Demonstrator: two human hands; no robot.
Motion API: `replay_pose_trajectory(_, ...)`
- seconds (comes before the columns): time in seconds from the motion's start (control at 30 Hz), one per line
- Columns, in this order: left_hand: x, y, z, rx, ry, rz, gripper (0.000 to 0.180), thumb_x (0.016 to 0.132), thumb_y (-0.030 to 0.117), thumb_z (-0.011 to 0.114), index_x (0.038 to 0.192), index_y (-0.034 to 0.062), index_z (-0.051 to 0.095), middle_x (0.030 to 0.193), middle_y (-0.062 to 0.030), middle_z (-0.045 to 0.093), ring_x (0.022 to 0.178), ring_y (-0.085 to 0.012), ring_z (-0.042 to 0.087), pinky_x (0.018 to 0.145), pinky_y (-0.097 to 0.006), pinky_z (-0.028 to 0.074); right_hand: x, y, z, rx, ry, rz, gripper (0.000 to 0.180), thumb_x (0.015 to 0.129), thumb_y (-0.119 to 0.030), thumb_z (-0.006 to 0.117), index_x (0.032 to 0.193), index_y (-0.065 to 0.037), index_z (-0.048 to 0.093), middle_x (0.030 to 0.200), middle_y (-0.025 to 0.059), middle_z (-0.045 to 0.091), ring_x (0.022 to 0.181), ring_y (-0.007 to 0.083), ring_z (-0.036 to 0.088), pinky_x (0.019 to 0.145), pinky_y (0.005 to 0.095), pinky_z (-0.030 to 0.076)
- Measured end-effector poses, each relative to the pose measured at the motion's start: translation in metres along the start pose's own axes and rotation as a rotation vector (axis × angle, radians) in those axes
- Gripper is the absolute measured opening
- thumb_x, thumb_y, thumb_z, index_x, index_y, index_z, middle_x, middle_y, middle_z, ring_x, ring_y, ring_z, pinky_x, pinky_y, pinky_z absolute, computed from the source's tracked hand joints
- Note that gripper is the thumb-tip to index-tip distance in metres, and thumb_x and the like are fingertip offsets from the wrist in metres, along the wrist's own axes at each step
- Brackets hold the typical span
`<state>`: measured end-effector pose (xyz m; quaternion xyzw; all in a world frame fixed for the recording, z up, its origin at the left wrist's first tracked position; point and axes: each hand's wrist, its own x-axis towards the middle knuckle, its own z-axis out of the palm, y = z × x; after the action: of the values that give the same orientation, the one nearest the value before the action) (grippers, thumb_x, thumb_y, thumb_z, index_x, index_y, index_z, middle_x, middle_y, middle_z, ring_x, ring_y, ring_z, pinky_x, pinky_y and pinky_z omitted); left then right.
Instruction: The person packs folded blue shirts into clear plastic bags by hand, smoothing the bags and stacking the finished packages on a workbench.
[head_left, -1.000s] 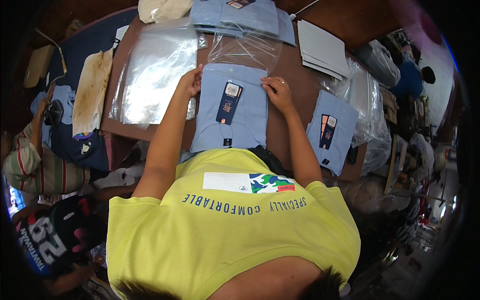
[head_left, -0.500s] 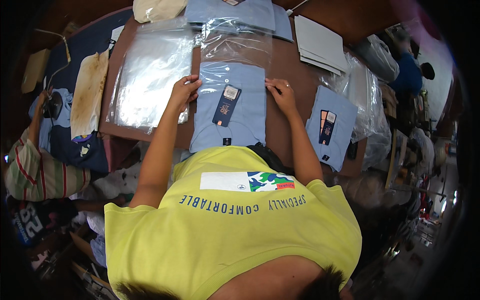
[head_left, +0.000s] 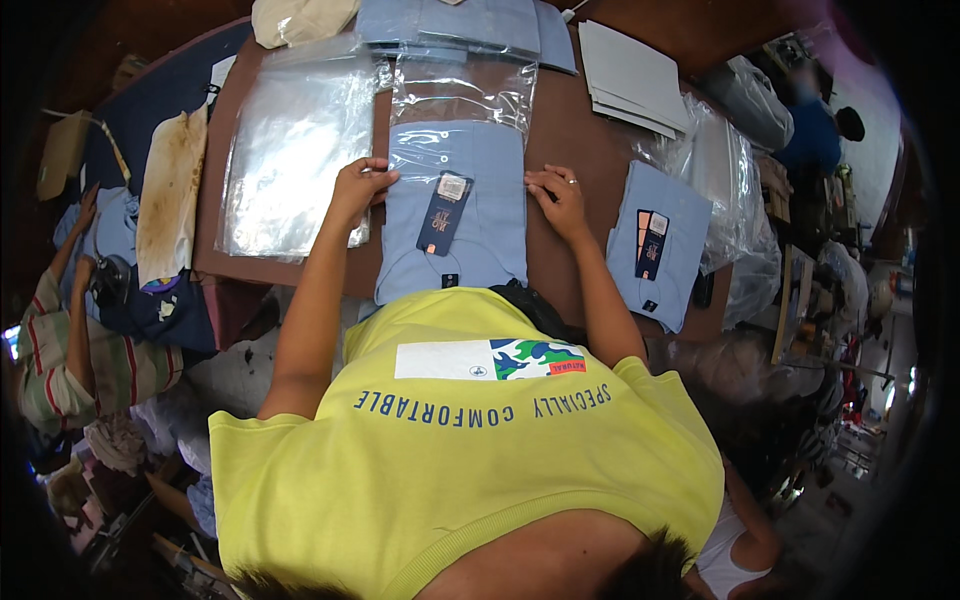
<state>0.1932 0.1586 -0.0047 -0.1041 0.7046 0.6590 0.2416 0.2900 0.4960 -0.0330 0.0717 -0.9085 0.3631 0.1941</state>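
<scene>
A folded light blue shirt (head_left: 490, 220) lies in front of me inside a clear plastic bag (head_left: 462, 88), whose unfilled end stretches away beyond the shirt's far edge. A dark hang tag (head_left: 444, 213) shows on the shirt. At the left edge of the shirt, my left hand (head_left: 360, 188) has its thumb and fingers pinched together on the side of the bag. My right hand (head_left: 560, 200) pinches the opposite side, its fingertips at the edge. To the right, a second folded blue shirt (head_left: 678, 222) with tags rests on the brown table (head_left: 575, 130).
Clear bags (head_left: 300, 150) lie stacked on the left. More folded blue shirts (head_left: 470, 25) and white cardboard sheets (head_left: 632, 75) sit at the back. Crumpled plastic (head_left: 735, 190) is on the right. At the left, a co-worker's hand is by an iron (head_left: 110, 280).
My hands stay at the bag's sides, with only a slight shift. At the left, the co-worker's iron has moved nearer. A person in white now shows at the lower right.
</scene>
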Motion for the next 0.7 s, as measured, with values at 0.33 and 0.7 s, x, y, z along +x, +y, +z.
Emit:
replay_pose_trajectory(0.33,-0.031,-0.012,-0.015,0.061,-0.087,-0.046,0.032,0.073,0.006,0.075,0.099,0.0004,0.057,0.071,-0.001,0.061,0.06,-0.0063,0.056,0.053,-0.017,0.043,-0.03,-0.031,-0.012,-0.052,-0.019,-0.031,0.012,0.075,-0.01,0.068,0.087,-0.012,0.07,0.094,-0.0007,0.069,0.1,0.0239,0.055,0.09,0.037,0.042)
replay_pose_trajectory(0.7,-0.102,-0.049,-0.005,0.251,0.055,0.223,0.039,0.073,0.008,0.074,0.107,0.0029,0.056,0.094,-0.0054,0.058,0.089,-0.0141,0.055,0.074,-0.026,0.045,-0.071,-0.056,-0.023,0.035,-0.101,0.035,0.013,0.076,-0.006,0.066,0.088,-0.009,0.069,0.094,0.0022,0.068,0.097,0.0257,0.056,0.09,0.0374,0.043)
